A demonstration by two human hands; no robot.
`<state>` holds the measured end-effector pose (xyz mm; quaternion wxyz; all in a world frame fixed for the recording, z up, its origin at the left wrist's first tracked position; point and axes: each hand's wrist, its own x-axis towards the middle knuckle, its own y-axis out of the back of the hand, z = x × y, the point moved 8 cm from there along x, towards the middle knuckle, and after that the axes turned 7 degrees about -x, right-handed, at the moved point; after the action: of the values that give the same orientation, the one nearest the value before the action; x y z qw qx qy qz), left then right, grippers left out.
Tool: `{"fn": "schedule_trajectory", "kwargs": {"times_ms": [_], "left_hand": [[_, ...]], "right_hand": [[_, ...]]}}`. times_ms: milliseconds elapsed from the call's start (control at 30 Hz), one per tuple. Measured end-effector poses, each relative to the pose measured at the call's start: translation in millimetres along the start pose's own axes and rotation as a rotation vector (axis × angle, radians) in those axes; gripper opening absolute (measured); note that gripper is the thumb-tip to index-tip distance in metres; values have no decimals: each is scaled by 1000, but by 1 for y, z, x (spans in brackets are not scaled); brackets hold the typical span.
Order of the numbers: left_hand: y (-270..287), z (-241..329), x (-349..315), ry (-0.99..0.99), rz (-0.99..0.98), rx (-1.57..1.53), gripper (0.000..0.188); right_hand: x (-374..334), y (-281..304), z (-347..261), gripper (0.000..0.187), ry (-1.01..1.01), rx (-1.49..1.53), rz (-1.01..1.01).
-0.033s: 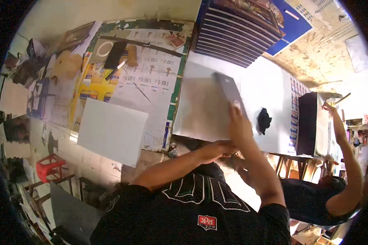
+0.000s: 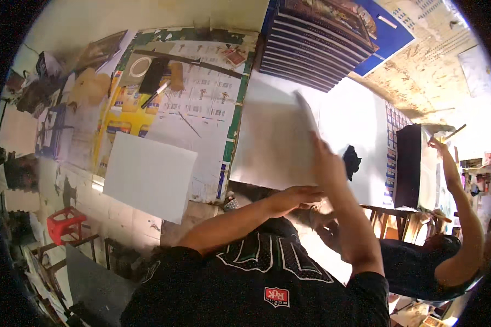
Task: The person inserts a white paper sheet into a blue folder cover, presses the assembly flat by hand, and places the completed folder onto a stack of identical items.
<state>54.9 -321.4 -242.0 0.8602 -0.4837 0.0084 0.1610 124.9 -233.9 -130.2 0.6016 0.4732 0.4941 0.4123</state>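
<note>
My right hand (image 2: 326, 158) is closed on the lower end of a thin grey flat panel (image 2: 306, 111), seen almost edge-on and smeared by motion. The panel tilts over a large pale sheet (image 2: 273, 136) on the table. My left hand (image 2: 293, 199) lies in front of the table edge, close to my right forearm. Its fingers stretch to the right, and I see nothing in them. A crumpled black cloth (image 2: 352, 162) lies on the white surface just right of my right hand.
A tall stack of dark hardcover books (image 2: 316, 46) stands at the back. On the left lie a blank white sheet (image 2: 150, 175), a marker (image 2: 156, 95) and a tape roll (image 2: 140, 67). At right, a co-worker's arm (image 2: 457, 188) reaches over a black-sided stack (image 2: 408, 166). A red stool (image 2: 65, 224) stands lower left.
The panel has turned from showing its broad face to nearly edge-on. My right hand has shifted slightly right and down with it. The fingers of my left hand now reach a little further right.
</note>
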Motion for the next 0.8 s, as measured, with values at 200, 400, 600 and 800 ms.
{"fn": "schedule_trajectory", "kwargs": {"times_ms": [200,400,600,800], "left_hand": [[86,44,-20,-286,591,40,55],[91,87,-58,-416,696,-29,49],[52,139,-102,-704,656,43,31],[13,184,-114,-737,822,249,27]], "right_hand": [[-24,80,71,54,-131,646,221],[-71,64,66,56,-7,1123,251],[-74,47,69,57,108,1503,308],[-46,22,90,59,35,1663,311]]}}
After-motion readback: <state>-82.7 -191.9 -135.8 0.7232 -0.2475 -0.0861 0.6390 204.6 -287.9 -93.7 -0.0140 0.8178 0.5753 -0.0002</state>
